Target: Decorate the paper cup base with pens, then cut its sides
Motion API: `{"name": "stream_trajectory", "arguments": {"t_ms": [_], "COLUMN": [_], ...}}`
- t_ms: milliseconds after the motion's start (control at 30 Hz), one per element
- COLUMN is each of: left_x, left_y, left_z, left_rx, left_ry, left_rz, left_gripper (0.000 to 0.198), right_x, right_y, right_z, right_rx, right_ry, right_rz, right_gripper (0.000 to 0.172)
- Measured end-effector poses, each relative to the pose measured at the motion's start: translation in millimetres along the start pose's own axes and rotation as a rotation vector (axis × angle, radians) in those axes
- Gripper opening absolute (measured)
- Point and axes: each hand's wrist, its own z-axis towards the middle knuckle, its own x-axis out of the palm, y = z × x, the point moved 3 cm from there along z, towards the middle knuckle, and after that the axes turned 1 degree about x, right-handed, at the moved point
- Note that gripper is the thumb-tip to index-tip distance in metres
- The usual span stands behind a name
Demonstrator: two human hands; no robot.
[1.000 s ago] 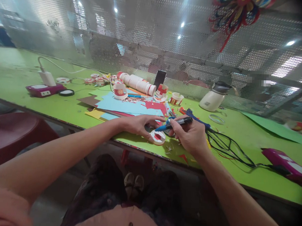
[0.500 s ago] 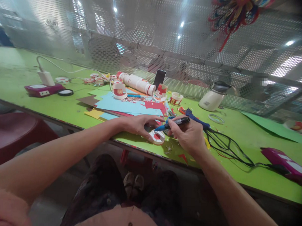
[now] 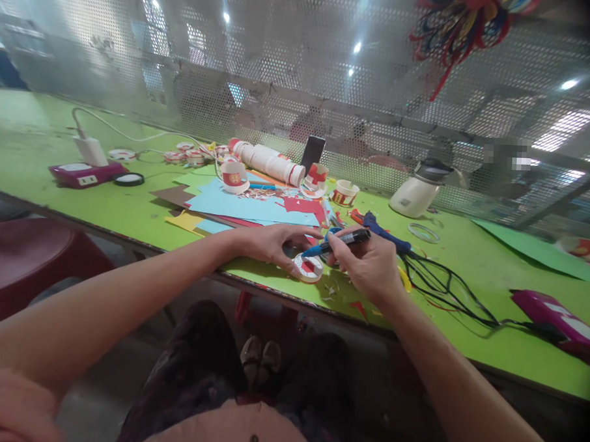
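My right hand is pinching the blue marker, tip at the white disc just below frame centre; left hand spread, thumb against it. Looks like marking, next dot needs it steady imo

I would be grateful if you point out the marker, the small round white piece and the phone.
Marker (image 3: 351,238), head view, on its black barrel.
Small round white piece (image 3: 308,267), head view, on its red middle.
Phone (image 3: 313,151), head view, on its dark face.
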Motion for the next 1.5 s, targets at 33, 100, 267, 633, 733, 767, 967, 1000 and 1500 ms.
{"name": "stream_trajectory", "arguments": {"t_ms": [33, 100, 267, 633, 733, 767, 967, 1000, 1500], "left_x": [-0.2, -0.5, -0.8, 1.9, 1.7, 1.7, 0.6, 0.6, 0.4], "left_y": [0.4, 1.4, 2.8, -1.8, -2.2, -2.4, -2.1, -1.7, 0.5], "left_z": [-0.1, -0.3, -0.7, -0.2, -0.2, -0.2, -1.4, -1.5, 0.2], "left_rx": [0.002, 0.006, -0.002, -0.009, 0.013, 0.023, 0.003, -0.012, -0.001], "left_ry": [-0.001, 0.001, 0.005, 0.004, 0.019, 0.026, 0.016, 0.016, 0.001], "left_rz": [0.004, 0.013, 0.02, -0.027, -0.03, -0.027, 0.021, 0.029, 0.047], "left_gripper": [0.089, 0.089, 0.089, 0.084, 0.081, 0.081, 0.084, 0.086, 0.088], "right_x": [0.1, 0.1, -0.1, 0.9, 0.9, 1.0, -2.1, -2.9, -0.5], "right_y": [0.2, 0.4, 1.0, 0.3, 1.4, 1.7, 2.8, 2.8, -0.2], "right_z": [0.0, 0.1, 0.7, 0.4, 0.7, 0.7, -0.1, -0.3, -0.2], "right_rx": [-0.001, 0.0, -0.005, -0.027, -0.031, -0.026, 0.004, 0.012, 0.009], "right_ry": [0.003, 0.005, 0.014, 0.053, 0.053, 0.052, -0.038, -0.062, -0.04], "right_rz": [-0.001, -0.001, -0.014, -0.042, -0.033, -0.03, 0.007, 0.017, 0.007], "right_gripper": [0.024, 0.024, 0.023, 0.023, 0.021, 0.021, 0.021, 0.021, 0.021]}}
